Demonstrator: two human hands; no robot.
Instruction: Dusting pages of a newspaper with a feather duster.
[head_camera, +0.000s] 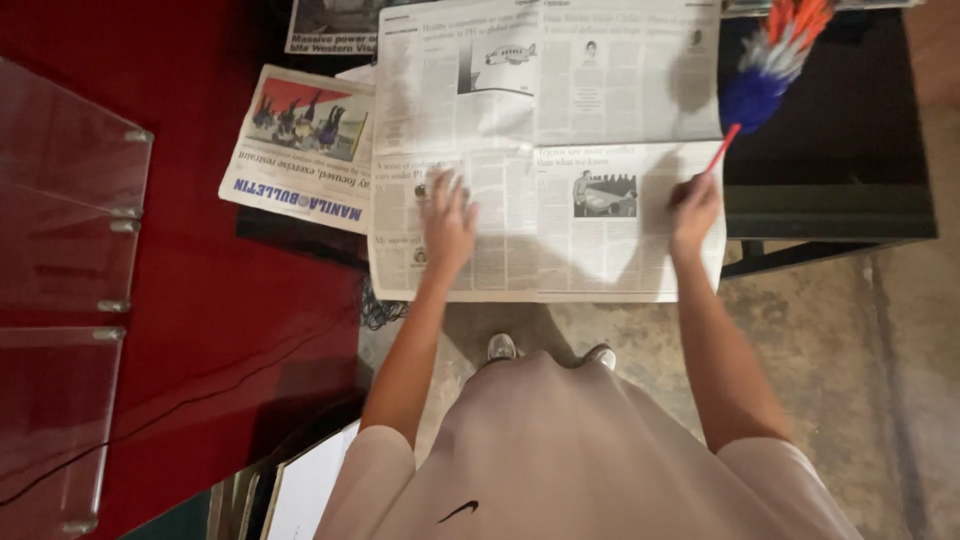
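Observation:
A large open newspaper (545, 150) lies spread flat in front of me. My left hand (449, 222) rests flat on its lower left page with the fingers apart. My right hand (695, 210) sits at the paper's lower right corner, closed around the thin red handle of a feather duster (768, 70). The duster's blue, white and orange head points up and to the right, over the dark table.
A folded newspaper (300, 145) lies to the left, another (335, 25) above it. A dark table (840, 170) stands at right, a red surface (215, 300) at left with clear acrylic panels (60, 190). Concrete floor (850, 350) and my shoes (500, 348) lie below.

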